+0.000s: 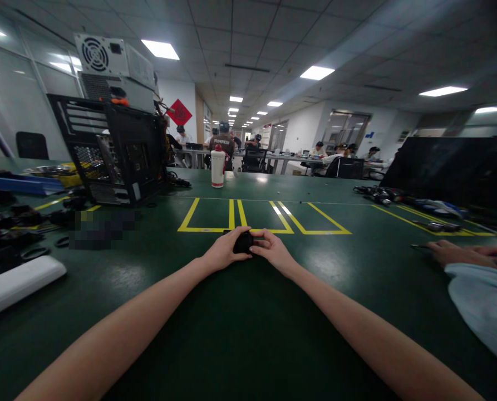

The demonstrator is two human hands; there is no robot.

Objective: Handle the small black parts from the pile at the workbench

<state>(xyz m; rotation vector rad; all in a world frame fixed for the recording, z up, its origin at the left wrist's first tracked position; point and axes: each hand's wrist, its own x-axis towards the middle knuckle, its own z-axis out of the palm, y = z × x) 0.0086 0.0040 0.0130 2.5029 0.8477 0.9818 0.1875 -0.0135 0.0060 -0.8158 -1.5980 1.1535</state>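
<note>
A small black object [244,243] is between my two hands, over the green table [248,312] and just in front of the yellow tape outlines [269,230]. My left hand [228,248] wraps round its left side, thumb at the near edge and fingers over the top. From the right, my right hand [272,249] pinches its edge with thumb and fingertips. The object's underside is hidden, and its exact kind is too dark to tell.
An open computer case [123,150] with power supplies [114,61] on top stands back left. A white cup [217,169] stands beyond the tape. Cables and a white block [20,284] lie left. Another person's hands [461,255] are at the right, near a black monitor [452,172].
</note>
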